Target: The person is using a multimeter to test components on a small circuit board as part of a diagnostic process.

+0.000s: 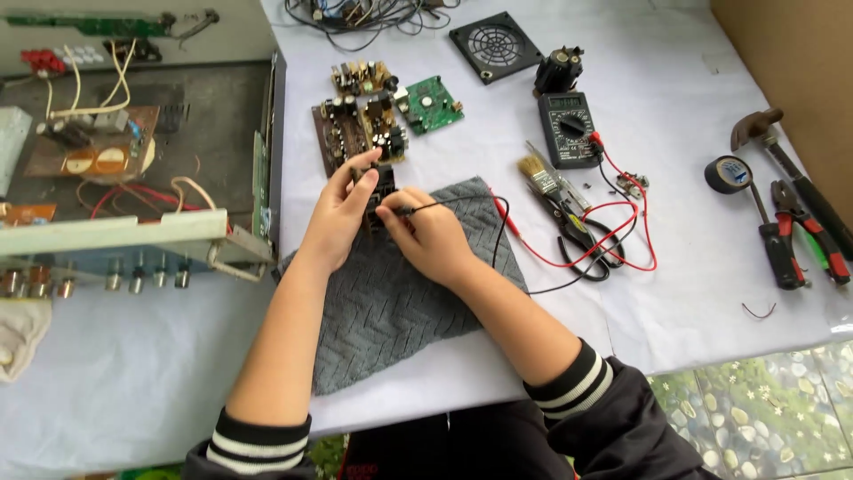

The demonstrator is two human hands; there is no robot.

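Black and slender, the test probe (pixel 407 212) lies nearly level in the right hand (pixel 433 233), its long axis running left to right with the tip pointing left toward the small circuit board (pixel 380 191); its black lead (pixel 498 233) trails off to the right and curves down over the grey knitted cloth (pixel 400 302). The right hand's fingers are pinched closed around the probe. The left hand (pixel 340 213) grips the small circuit board from its left side, thumb and fingers closed on it, holding it just above the far edge of the cloth. That board looks dark, roughly square and stands tilted up toward the camera; its details are too small to tell. Behind it on the white table cover (pixel 675 160) lie more circuit boards (pixel 360 116), and to the right a multimeter (pixel 569 129) with red leads (pixel 613 240).
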